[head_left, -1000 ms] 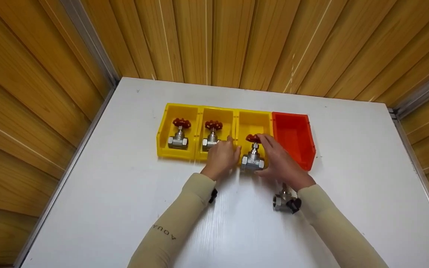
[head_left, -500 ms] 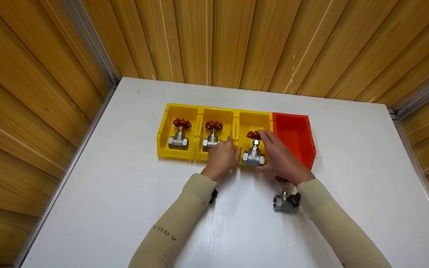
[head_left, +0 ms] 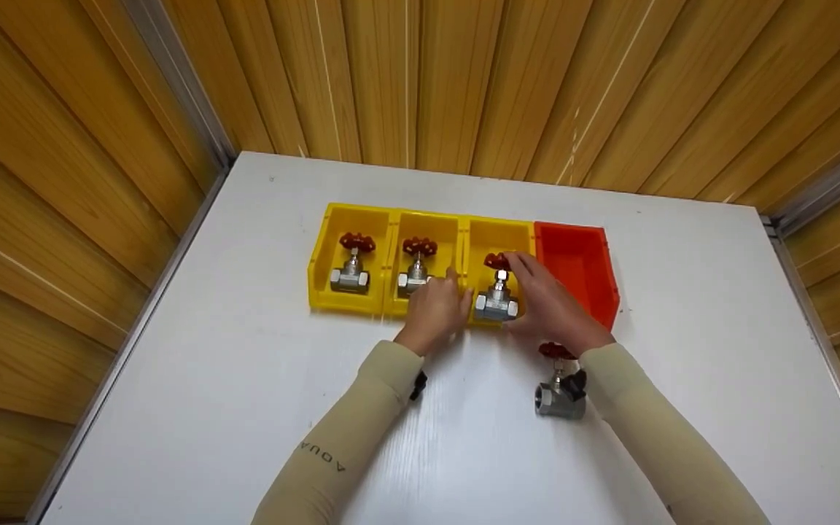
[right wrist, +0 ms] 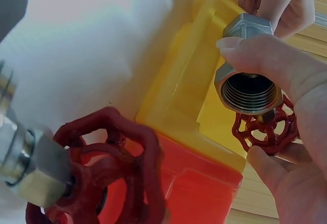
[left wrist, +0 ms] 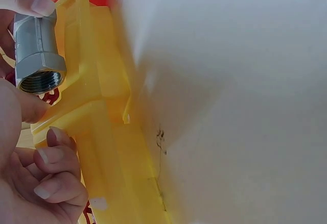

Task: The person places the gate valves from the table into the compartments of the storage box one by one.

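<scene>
My right hand (head_left: 553, 306) grips a gate valve (head_left: 496, 305) by thumb and fingers. The thumb presses its grey metal body, while the fingers reach the red handwheel (right wrist: 265, 129). This valve stands wheel up at the front of the third yellow bin (head_left: 500, 235). My left hand (head_left: 432, 308) pinches the dividing wall between the second and third yellow bins, its thumb on one side and curled fingers (left wrist: 61, 155) on the other. Behind that hand, a similar valve (head_left: 416, 266) sits partly hidden in the second bin (head_left: 427, 220). Another valve (head_left: 351, 270) occupies the leftmost bin (head_left: 351, 300).
A red bin (head_left: 573, 251) closes the row at the right. On the white table (head_left: 245, 364), a further red-wheeled valve (head_left: 558, 399) stands near my right wrist, partly covered by the black wrist strap. Wood-panelled walls (head_left: 434, 87) border the table at the back and sides.
My right hand has moved the held valve slightly away from me, farther into the third yellow bin. More of the valve near my right wrist now shows. My left hand has stayed put.
</scene>
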Motion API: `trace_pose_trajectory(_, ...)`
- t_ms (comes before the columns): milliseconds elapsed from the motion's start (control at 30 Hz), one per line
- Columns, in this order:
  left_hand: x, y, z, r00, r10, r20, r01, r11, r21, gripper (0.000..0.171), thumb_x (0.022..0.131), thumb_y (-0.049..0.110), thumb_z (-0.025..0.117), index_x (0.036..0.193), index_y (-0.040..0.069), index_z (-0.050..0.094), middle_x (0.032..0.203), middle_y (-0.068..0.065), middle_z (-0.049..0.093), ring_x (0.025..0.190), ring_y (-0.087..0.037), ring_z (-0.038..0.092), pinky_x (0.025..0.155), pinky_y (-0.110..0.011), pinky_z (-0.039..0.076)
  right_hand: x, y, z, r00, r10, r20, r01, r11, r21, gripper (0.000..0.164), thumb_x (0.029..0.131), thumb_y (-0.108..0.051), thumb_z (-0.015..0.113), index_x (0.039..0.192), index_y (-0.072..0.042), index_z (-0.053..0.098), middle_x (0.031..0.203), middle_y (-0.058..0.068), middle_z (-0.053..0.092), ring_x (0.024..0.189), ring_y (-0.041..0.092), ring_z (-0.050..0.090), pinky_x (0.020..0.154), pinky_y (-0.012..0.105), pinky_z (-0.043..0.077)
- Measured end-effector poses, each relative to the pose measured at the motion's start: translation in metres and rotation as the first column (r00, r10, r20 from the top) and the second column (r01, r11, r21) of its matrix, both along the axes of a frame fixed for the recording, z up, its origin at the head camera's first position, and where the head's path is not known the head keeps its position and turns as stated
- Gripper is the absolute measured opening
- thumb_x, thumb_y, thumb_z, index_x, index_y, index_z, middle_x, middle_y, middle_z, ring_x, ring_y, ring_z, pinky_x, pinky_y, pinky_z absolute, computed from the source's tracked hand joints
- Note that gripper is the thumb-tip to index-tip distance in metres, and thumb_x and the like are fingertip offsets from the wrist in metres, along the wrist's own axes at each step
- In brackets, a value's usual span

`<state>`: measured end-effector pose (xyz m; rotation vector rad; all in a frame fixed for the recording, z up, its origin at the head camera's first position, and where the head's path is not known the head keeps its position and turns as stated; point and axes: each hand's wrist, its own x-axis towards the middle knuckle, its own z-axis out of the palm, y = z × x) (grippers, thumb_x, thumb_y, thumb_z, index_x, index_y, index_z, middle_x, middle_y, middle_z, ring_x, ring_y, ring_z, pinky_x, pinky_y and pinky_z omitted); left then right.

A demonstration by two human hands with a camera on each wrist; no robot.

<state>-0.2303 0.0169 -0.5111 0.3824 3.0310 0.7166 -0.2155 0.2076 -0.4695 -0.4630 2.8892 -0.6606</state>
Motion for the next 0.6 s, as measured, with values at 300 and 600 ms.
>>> trace_pose_trajectory(300,0.0007,0.0002,0.0004,0.999,-0.008,-0.048,0.005,0.998,-0.057,0.056,0.098,0.041,0.051,0.134,-0.002,0.053,0.082,-0.012,0.069,0.053,-0.014,0.054,0.044,-0.026,0.040,-0.0047,0.0005,0.0012,1.000,-0.008,-0.001,0.008,1.000,0.006,0.113,0.068,-0.025,0.089,0.155,-0.017,0.018,0.156,0.012,0.026,0.141,0.033,0.033,0.104,0.050,0.042)
trace_pose_trajectory(600,0.0006,0.0004,0.0020,1.000,0.002,-0.011,-0.002,0.998,-0.058,0.058,0.099,0.042,0.050,0.138,0.000,0.050,0.075,-0.008,0.066,0.051,-0.012,0.050,0.044,-0.023,0.038,-0.0089,-0.0007,0.0020,1.000,-0.017,0.000,0.017,1.000,0.004,0.112,0.069,-0.023,0.088,0.156,-0.019,0.017,0.157,0.009,0.025,0.142,0.031,0.033,0.105,0.048,0.042)
